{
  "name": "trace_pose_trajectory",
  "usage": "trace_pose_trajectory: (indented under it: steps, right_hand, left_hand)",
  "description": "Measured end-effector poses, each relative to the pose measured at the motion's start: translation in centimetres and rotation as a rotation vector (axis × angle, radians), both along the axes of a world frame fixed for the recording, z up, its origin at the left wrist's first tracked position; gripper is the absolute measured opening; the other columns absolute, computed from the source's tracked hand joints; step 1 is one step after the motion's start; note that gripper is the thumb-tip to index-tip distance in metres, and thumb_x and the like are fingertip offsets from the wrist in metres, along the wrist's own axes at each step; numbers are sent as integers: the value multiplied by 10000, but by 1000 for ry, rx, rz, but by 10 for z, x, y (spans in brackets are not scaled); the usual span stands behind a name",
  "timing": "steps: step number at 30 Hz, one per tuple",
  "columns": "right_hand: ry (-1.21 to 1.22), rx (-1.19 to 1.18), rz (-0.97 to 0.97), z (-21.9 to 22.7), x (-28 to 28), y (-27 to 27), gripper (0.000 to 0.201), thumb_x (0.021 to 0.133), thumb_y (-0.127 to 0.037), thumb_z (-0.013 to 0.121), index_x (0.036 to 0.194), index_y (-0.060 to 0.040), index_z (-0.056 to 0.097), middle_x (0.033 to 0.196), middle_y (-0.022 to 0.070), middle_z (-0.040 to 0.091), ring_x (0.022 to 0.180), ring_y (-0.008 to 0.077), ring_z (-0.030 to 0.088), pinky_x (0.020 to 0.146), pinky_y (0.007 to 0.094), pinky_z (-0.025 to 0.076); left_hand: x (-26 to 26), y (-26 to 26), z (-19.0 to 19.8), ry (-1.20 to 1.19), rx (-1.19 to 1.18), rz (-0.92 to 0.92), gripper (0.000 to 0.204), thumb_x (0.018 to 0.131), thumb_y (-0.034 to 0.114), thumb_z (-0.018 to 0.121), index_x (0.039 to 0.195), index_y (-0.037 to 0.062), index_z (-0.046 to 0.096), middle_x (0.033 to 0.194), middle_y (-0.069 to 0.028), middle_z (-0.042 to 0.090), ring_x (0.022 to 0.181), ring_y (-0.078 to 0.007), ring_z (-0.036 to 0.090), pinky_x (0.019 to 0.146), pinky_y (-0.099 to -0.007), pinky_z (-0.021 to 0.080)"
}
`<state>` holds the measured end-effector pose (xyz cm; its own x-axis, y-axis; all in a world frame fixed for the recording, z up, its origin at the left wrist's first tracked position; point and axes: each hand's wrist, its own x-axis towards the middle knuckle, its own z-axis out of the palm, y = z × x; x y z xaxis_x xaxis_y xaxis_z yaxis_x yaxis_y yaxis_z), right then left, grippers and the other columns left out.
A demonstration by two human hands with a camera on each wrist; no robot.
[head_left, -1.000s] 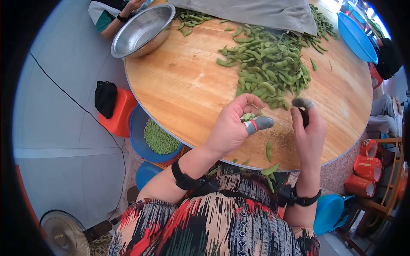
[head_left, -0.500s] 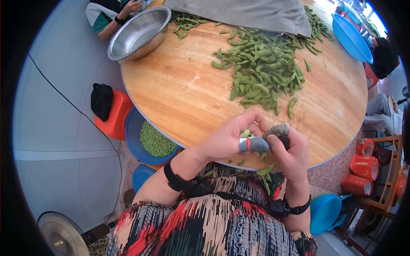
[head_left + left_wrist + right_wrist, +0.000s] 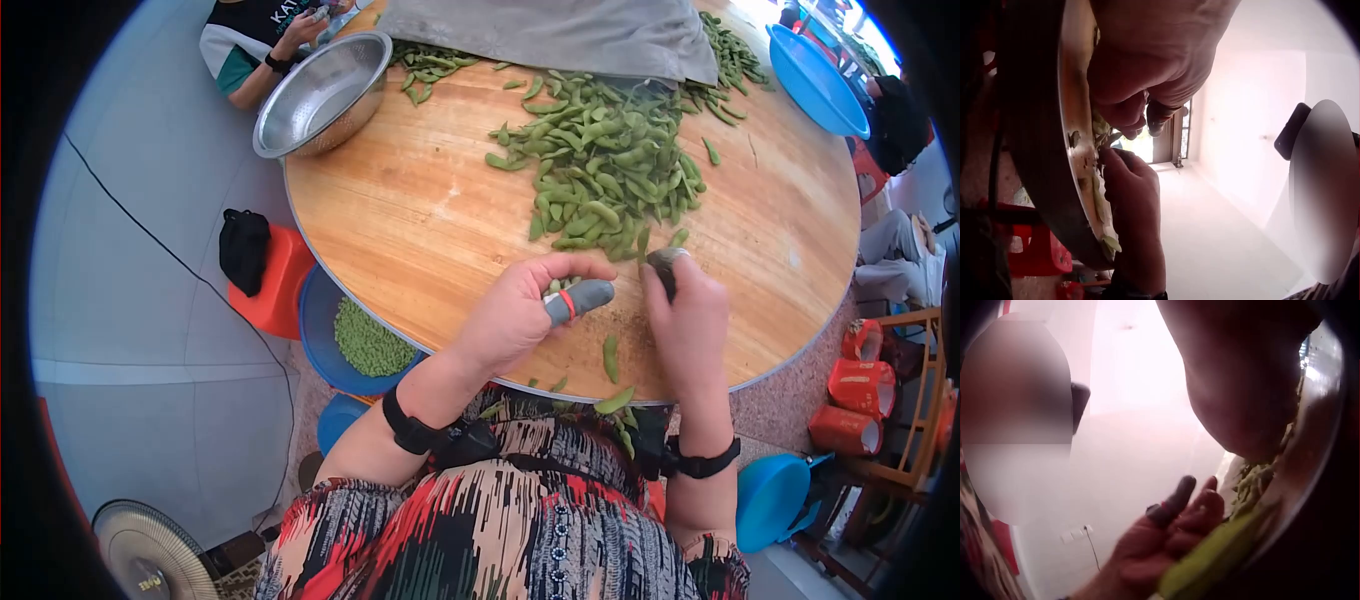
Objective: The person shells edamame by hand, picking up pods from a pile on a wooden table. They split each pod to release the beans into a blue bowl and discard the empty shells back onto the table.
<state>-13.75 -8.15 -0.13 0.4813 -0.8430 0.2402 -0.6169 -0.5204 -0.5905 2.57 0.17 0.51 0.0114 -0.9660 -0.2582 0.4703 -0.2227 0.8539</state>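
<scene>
My left hand [image 3: 512,312] is over the near part of the round wooden table [image 3: 430,240], fingers curled around a few shelled green soybeans [image 3: 560,285]. A grey cover [image 3: 584,298] with a red band wraps its thumb. To its right, my right hand [image 3: 692,315] pinches a green soybean pod [image 3: 643,242] between thumb and a finger in a dark cover [image 3: 664,262]. The hands are apart, just short of a heap of soybean pods [image 3: 610,170]. Loose pods [image 3: 611,358] lie between them toward the table's edge.
A steel colander [image 3: 325,95] stands at the table's left rim; a grey cloth [image 3: 550,35] covers pods at the back. Below the left edge, a blue basin [image 3: 325,350] holds shelled beans. A blue basket [image 3: 818,80] is far right. Another person's arm [image 3: 265,75] shows at upper left.
The hands met over the near edge half a second ago and have since parted. My right hand has moved forward to the heap and pinches a pod; the left still holds beans.
</scene>
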Motion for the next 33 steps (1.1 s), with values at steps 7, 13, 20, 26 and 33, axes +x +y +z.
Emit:
trace_pose_trajectory:
  steps: [7, 13, 20, 26, 33]
  right_hand:
    - [-929, 1514, 288, 20, -14, 16, 103, 854, -111, 553, 916, -28, 547, 563, -58, 411, 429, 8, 295, 381, 174, 198]
    - [-632, 1168, 295, 28, -13, 27, 217, 934, -213, 442, 812, -47, 510, 595, -58, 416, 506, 15, 344, 438, 176, 247]
    - [-667, 1256, 314, 26, -13, 26, 242, 945, -207, 420, 789, -43, 506, 617, -51, 441, 518, 22, 350, 456, 183, 266]
    - [-533, 833, 253, 18, -7, 31, 155, 929, -130, 446, 817, -47, 513, 629, -47, 466, 501, 15, 340, 439, 179, 265]
    - [-871, 1494, 201, 26, -12, 30, 141, 920, -93, 442, 831, -35, 535, 630, -31, 484, 496, 6, 347, 438, 172, 261]
  left_hand:
    - [-2, -3, -9, 486, -35, -233, 292, 830, 148, 631, 1095, 41, 570, 850, 41, 566, 648, 5, 452, 510, -127, 324]
    - [-9, -4, -4, 322, -108, 40, 156, 806, 127, 655, 924, 64, 575, 834, 18, 571, 631, -7, 466, 487, -139, 327]
    - [-16, -1, -7, 44, -113, 218, 144, 799, 100, 659, 914, 55, 586, 768, 22, 574, 681, -24, 511, 540, -151, 372]
    - [-24, 0, -9, -107, -211, 264, 135, 808, 123, 654, 897, 41, 594, 792, 17, 588, 668, -13, 495, 533, -145, 355]
    - [-11, 2, -2, 266, -33, -68, 126, 856, 183, 606, 900, 67, 586, 752, 53, 550, 615, 3, 452, 496, -145, 305]
